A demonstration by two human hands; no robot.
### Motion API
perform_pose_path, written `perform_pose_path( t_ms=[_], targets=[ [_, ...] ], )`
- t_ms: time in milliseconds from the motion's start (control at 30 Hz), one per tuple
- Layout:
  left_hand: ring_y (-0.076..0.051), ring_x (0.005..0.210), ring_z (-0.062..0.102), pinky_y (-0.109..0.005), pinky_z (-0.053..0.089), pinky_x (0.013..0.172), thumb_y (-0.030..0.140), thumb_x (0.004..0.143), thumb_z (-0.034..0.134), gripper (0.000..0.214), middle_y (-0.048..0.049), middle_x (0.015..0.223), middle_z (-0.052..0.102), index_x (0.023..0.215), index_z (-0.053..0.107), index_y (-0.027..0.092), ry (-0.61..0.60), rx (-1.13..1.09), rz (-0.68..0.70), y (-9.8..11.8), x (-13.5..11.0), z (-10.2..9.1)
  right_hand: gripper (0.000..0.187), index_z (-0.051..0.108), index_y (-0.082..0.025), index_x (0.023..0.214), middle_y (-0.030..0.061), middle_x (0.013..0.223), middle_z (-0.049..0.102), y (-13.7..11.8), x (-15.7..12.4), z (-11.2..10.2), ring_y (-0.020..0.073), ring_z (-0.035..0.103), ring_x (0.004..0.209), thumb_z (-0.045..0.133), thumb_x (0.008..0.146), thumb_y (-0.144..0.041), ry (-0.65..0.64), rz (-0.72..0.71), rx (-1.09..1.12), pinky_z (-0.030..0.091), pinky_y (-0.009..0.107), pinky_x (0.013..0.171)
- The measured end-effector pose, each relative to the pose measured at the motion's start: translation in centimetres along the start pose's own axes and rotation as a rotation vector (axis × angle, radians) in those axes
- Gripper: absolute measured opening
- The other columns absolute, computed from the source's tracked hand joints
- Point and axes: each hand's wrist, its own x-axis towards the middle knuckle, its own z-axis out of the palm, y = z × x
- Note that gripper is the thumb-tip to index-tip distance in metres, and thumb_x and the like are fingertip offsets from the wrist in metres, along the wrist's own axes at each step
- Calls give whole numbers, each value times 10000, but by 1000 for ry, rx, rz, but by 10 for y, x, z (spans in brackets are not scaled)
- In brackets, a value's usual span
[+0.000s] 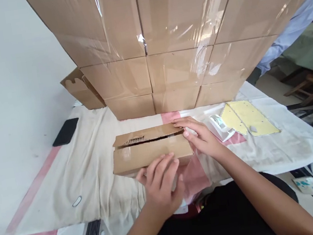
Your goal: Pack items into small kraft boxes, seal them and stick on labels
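Note:
A small brown cardboard box [147,152] lies on the cloth-covered table in front of me. Its two long top flaps are folded inward, with a narrow dark gap between them and a torn, ragged edge on the far flap. My left hand [164,183] rests its spread fingertips on the near flap's front edge. Around the box's right end is my right hand [202,136], its fingers on the far flap and the thumb by the near flap. What the box contains is hidden.
Behind the box stands a tall stack of taped cartons [173,70]. An open carton [82,91] leans at its left. A black phone [66,131] lies far left. To the right are a white tape dispenser [221,127] and a yellow sheet [250,117]. A wall [9,96] borders the left.

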Motion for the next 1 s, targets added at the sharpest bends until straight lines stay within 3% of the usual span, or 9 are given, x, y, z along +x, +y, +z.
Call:
perform_pose_path(
  t_ms=[167, 333, 433, 500, 633, 767, 1000],
  targets=[
    [-215, 1022, 678, -415, 290, 1038, 164, 891, 649, 270, -10, 1153, 781, 1141, 695, 254, -106, 108, -1, -22, 14, -21, 298, 709, -297, 1223, 78, 1294, 710, 4, 1, 2, 254, 623, 1274, 509, 1051, -435, 37, 32, 8, 482, 485, 1110],
    [-257, 1101, 649, -461, 260, 1043, 295, 933, 632, 214, -35, 1207, 758, 1136, 685, 254, -166, 169, -36, -15, 33, -26, 310, 730, -295, 1218, 69, 1265, 731, 2, 2, 5, 244, 650, 1237, 498, 1059, -427, 75, 29, 44, 505, 455, 1078],
    [-331, 1273, 556, -509, 232, 1055, 389, 974, 577, 336, -76, 1266, 733, 1266, 637, 234, -309, 237, -145, -12, 49, -27, 301, 733, -297, 1221, 61, 1245, 741, 3, 2, 7, 237, 665, 1210, 521, 1051, -427, 107, 31, 60, 517, 437, 1061],
    [-357, 1271, 529, -526, 242, 1025, 425, 986, 555, 370, -85, 1217, 743, 1287, 630, 223, -375, 258, -184, -11, 59, -28, 291, 742, -296, 1202, 56, 1223, 750, 3, 3, 7, 230, 678, 1180, 528, 1050, -420, 128, 45, 68, 531, 420, 1034],
    [-326, 1147, 555, -517, 262, 965, 397, 971, 588, 286, -57, 1083, 748, 1197, 681, 248, -340, 244, -181, -7, 71, -29, 283, 764, -289, 1153, 54, 1164, 771, 4, 5, 7, 230, 704, 1125, 533, 1048, -414, 136, 52, 78, 558, 405, 973],
    [-284, 1100, 563, -506, 265, 962, 354, 988, 580, 175, -18, 1009, 745, 1083, 707, 279, -320, 171, -129, -5, 78, -29, 255, 760, -292, 1172, 59, 1201, 765, 7, 4, 6, 235, 685, 1190, 551, 1044, -364, 122, -14, 62, 538, 431, 1035],
    [-290, 1117, 543, -507, 264, 915, 385, 992, 576, 191, -9, 1070, 727, 919, 737, 313, -369, 161, -274, -10, 86, -17, 280, 735, -279, 1226, 88, 1288, 724, 16, -3, 5, 234, 663, 1234, 515, 1053, -270, 96, -113, 18, 543, 464, 1046]
  ],
)
